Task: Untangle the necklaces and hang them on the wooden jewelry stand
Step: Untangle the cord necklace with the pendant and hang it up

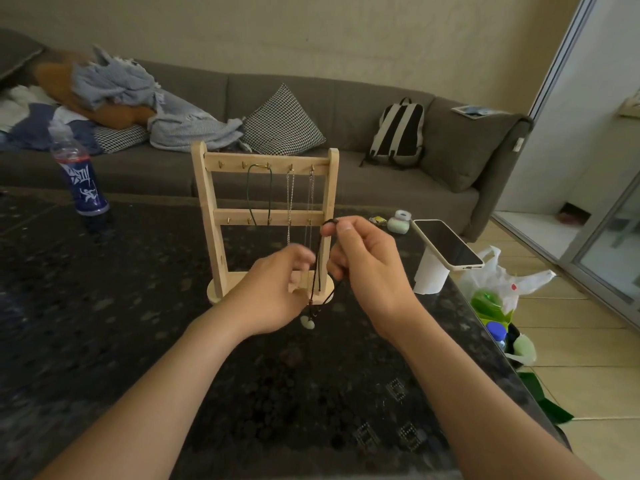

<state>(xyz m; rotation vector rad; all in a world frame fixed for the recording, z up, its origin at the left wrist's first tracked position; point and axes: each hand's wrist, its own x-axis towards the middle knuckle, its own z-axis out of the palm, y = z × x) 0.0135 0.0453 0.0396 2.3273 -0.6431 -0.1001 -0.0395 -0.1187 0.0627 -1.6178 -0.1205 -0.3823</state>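
Note:
A wooden jewelry stand (207,188) stands upright on the dark table (104,323). From its top rail hang a dark green cord necklace (250,192) and two thin silver chains (289,202). In front of the stand's right post my right hand (367,268) pinches the top of a dark brown cord necklace (314,282) between thumb and forefinger. Its pale pendant (307,322) dangles below. My left hand (273,292) is blurred, its fingers at the cord lower down; I cannot tell whether they grip it.
A blue-labelled bottle (81,181) stands at the table's left. At the right edge are a phone (446,244) resting on a white roll (429,275), and a small pale case (398,221). Plastic bags (498,296) lie on the floor. A grey sofa (346,109) is behind.

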